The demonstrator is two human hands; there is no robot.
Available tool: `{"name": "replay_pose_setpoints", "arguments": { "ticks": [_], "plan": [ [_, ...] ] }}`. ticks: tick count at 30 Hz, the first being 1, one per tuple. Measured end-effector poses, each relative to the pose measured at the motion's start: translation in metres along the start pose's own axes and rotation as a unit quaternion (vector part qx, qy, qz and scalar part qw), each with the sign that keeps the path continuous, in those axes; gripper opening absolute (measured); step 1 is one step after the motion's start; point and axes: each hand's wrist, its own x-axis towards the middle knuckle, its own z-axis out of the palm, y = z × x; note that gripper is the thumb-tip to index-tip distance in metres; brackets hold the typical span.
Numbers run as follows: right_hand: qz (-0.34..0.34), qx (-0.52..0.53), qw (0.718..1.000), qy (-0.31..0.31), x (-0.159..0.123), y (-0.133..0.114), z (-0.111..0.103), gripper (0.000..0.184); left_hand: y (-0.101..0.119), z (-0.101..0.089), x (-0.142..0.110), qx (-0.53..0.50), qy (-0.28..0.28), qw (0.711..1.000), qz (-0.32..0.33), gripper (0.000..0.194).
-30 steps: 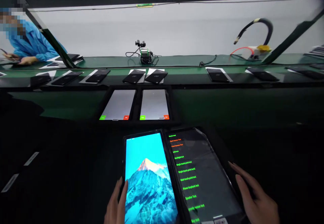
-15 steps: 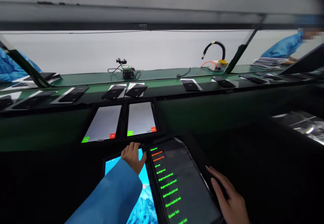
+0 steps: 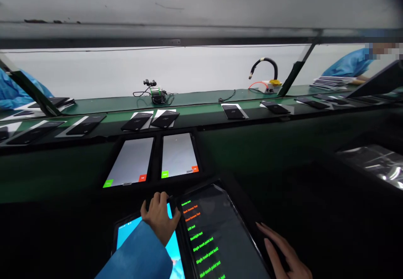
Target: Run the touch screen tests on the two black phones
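My left hand (image 3: 160,216), in a blue sleeve, grips the top edge of a tablet with a blue mountain picture (image 3: 130,235); the fingers curl over its far end. Touching its right side lies a second tablet (image 3: 217,232) with a dark screen and a list of green and orange text. My right hand (image 3: 281,253) rests flat with fingers apart beside that tablet's right edge. Two more tablets with grey screens and green and red buttons, one on the left (image 3: 130,161) and one on the right (image 3: 178,155), lie just beyond.
A green conveyor belt (image 3: 204,115) runs across behind, carrying several dark phones (image 3: 165,119). A small cabled device (image 3: 155,94) and a bent black hose (image 3: 264,67) stand further back. People in blue coats work at far left (image 3: 12,94) and far right (image 3: 349,62).
My left hand has gone from the mountain tablet's lower left edge up to its top edge and closed over it. The view has swung upward and to the right. My right hand has barely shifted.
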Motion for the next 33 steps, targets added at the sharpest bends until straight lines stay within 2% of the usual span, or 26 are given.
{"name": "replay_pose_setpoints", "arguments": {
  "ticks": [6, 10, 16, 19, 30, 33],
  "plan": [
    [0.054, 0.028, 0.998, -0.007, -0.001, -0.019, 0.001, 0.041, 0.002, -0.007, 0.008, -0.010, -0.073, 0.997, -0.015, 0.010],
    [0.088, 0.061, 0.994, 0.017, -0.002, -0.033, 0.001, 0.044, -0.001, -0.009, 0.009, -0.016, -0.082, 0.996, -0.018, 0.012],
    [0.094, 0.080, 0.992, -0.014, -0.003, -0.028, 0.001, 0.043, -0.004, -0.010, 0.011, -0.019, -0.103, 0.994, -0.022, 0.012],
    [0.097, 0.089, 0.991, -0.007, -0.004, -0.029, 0.002, 0.041, -0.003, -0.011, 0.012, -0.020, -0.104, 0.994, -0.020, 0.011],
    [0.008, 0.046, 0.999, 0.021, -0.002, -0.017, 0.001, 0.037, -0.011, -0.005, 0.011, -0.042, -0.082, 0.996, 0.005, 0.014],
    [0.010, 0.047, 0.998, 0.040, -0.003, -0.018, 0.002, 0.038, -0.015, -0.004, 0.010, -0.046, -0.071, 0.996, 0.016, 0.015]
  ]
}}
